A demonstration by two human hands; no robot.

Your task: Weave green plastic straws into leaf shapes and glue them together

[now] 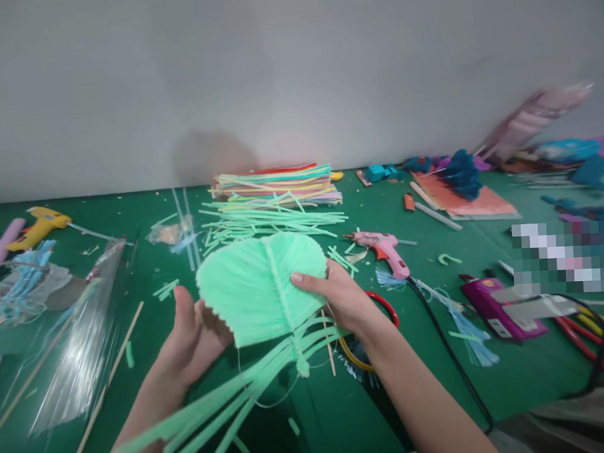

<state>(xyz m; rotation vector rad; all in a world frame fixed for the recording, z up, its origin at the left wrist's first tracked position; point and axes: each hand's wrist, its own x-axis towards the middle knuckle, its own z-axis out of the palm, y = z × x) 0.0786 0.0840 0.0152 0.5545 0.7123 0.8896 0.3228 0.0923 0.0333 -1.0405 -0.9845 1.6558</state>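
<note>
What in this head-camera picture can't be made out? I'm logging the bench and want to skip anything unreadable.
- Pixelated patch, right side: whatever lies there is masked.
- Pink object at far right: motion blur hides its form.
- Left hand fingers: behind the green pipe-cleaner leaf.
- Scissors: mostly covered by the right hand.
- Leaf's loose ends: blurred near the bottom edge.

Single head-worn view, close, forward and down over green table [489, 378] toward wall [295, 66]

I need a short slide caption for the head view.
Both hands hold a green leaf of pipe cleaners above the green table.
</note>
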